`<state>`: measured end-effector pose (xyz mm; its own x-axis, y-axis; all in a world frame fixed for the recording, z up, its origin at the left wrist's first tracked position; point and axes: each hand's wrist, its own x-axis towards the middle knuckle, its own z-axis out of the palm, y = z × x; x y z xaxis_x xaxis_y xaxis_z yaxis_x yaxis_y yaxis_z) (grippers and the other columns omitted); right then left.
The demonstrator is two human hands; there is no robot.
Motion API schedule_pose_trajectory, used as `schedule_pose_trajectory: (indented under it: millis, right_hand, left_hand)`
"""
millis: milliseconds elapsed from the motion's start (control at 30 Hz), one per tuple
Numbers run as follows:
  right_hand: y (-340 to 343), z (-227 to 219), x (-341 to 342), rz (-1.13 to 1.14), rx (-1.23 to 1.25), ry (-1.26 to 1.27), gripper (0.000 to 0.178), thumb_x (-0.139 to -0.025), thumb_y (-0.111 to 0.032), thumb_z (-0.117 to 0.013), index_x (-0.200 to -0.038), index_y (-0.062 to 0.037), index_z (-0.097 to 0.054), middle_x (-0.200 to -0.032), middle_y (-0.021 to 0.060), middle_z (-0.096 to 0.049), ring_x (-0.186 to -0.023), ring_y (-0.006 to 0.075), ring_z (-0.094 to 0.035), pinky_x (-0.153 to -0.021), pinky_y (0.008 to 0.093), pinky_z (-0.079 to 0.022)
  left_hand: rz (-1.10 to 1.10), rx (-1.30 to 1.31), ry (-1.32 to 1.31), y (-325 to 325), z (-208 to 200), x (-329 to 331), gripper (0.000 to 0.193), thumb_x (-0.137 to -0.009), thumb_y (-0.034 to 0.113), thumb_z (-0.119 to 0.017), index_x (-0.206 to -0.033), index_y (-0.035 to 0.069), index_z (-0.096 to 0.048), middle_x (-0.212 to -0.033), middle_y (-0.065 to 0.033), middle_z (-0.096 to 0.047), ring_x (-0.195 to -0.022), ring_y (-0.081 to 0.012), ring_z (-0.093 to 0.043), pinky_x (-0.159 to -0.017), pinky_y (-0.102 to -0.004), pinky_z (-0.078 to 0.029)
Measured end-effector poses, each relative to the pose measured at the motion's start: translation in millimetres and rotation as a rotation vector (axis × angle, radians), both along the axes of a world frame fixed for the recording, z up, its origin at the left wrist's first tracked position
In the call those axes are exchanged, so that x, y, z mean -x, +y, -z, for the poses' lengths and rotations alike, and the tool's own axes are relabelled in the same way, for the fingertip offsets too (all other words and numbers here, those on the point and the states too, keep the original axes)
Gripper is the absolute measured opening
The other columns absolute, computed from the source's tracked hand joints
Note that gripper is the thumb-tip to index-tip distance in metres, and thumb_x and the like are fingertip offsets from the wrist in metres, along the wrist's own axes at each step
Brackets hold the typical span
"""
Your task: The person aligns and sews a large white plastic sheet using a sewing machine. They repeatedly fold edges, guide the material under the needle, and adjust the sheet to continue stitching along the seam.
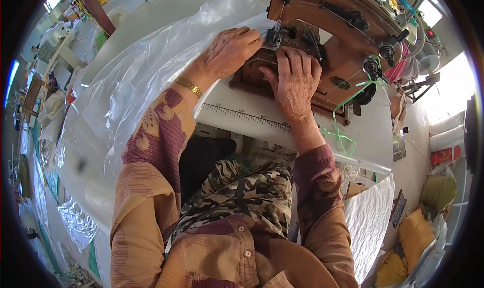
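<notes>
A brown sewing machine (315, 10) stands on a white table, with its needle and presser foot (274, 36) between my hands. A large clear plastic sheet (136, 81) spreads over the table's left side and runs toward the presser foot. My left hand (231, 52) is closed, its curled fingers on the sheet's edge just left of the foot; the fingertips are partly hidden. My right hand (297, 81) lies on the machine bed just in front of the foot, fingers bent forward and the thumb held apart. Nothing shows in its grasp.
A printed ruler (252, 115) runs along the table's front edge. Green string (343, 136) hangs by the machine's right end. White woven material (370, 227) lies below the table at right, near yellow cloths (416, 232) on the floor. A brown post (97, 10) rises at far left.
</notes>
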<state>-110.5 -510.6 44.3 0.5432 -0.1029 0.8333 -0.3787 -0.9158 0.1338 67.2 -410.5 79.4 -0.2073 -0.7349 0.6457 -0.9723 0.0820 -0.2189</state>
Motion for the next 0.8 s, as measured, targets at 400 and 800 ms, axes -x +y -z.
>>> schedule_pose_trajectory:
  millis: [400,800]
  right_hand:
    - [1.1,-1.5,-0.1,-0.005,-0.008,-0.002,0.052,-0.080,-0.043,-0.074,-0.117,-0.0076,-0.062,-0.118,0.0063,-0.057,-0.111,0.0251,-0.053,-0.093,0.0456,-0.039]
    - [1.7,-0.5,2.2,0.009,-0.019,0.007,0.051,-0.081,-0.042,-0.074,-0.117,-0.0080,-0.063,-0.118,0.0049,-0.058,-0.110,0.0243,-0.053,-0.094,0.0450,-0.039]
  left_hand:
    - [0.021,0.028,-0.006,-8.2,1.3,-6.6,0.024,-0.084,0.006,-0.061,-0.106,0.003,-0.066,-0.092,-0.0060,-0.057,-0.090,-0.0234,-0.064,-0.077,-0.0354,-0.057]
    - [-0.065,-0.020,0.122,-4.8,1.0,7.4,0.027,-0.086,0.006,-0.061,-0.112,0.003,-0.067,-0.092,-0.0076,-0.058,-0.090,-0.0263,-0.064,-0.080,-0.0373,-0.056]
